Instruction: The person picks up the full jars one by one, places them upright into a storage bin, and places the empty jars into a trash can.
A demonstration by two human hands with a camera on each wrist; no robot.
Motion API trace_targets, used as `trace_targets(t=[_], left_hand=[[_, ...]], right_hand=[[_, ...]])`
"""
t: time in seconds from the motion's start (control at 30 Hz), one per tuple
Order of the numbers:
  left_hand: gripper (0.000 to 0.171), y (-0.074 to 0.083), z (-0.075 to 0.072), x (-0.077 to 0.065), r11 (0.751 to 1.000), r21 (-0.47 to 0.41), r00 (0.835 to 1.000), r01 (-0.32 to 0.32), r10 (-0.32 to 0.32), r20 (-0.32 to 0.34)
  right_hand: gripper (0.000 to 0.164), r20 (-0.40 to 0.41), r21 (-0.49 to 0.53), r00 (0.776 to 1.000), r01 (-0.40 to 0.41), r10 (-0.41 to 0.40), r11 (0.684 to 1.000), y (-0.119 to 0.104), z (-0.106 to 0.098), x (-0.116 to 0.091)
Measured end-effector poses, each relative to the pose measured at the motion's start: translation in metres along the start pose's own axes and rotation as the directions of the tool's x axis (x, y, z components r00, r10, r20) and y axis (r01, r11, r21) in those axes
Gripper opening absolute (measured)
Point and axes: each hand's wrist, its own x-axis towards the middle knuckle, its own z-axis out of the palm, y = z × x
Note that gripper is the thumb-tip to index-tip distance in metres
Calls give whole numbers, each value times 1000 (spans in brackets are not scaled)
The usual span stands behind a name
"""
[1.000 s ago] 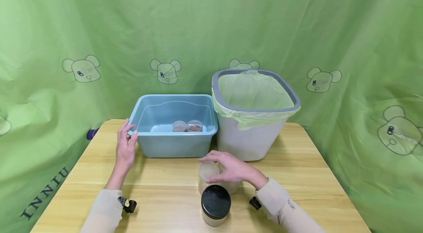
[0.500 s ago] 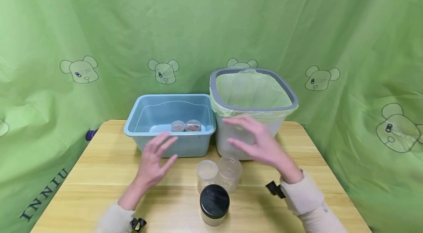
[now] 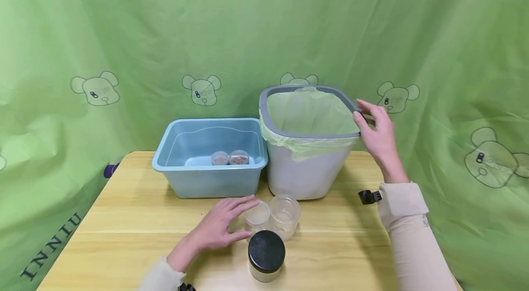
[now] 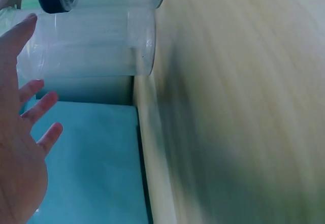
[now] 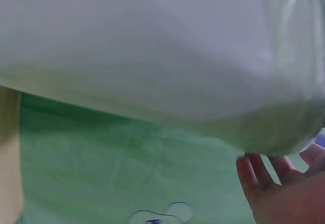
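My left hand reaches in from the left, thumb and fingers spread, its fingertips right at a clear plastic jar with a whitish top. In the left wrist view that clear jar lies just past the thumb. Beside it stands a wider see-through jar. A jar with a black lid is in front of both. On the far right, my right hand touches the grey rim of the waste bin. Its fingers reach along the bin's lined outer side.
A blue plastic tub stands left of the bin, with two small round containers of reddish contents inside. A pale green bag lines the bin. The wooden table has a green printed cloth behind it.
My left hand has left the tub's rim and come right and nearer to the clear jar. My right hand has moved from the jars up to the bin's right rim.
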Motion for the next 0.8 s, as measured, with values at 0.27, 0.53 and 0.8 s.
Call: trace_targets(t=[0.27,0.53,0.8], left_hand=[[74,0,9,0,1000,-15,1000,19,-19,19],[71,-2,16,0,993,-101,998,60,-56,38],[71,-6,24,0,979,-200,999,34,-35,-4]], right_hand=[[53,50,21,990,-137,135,990,22,3,4],[55,134,114,978,-178,162,977,29,-1,6],[54,173,173,974,-174,144,969,30,-6,7]])
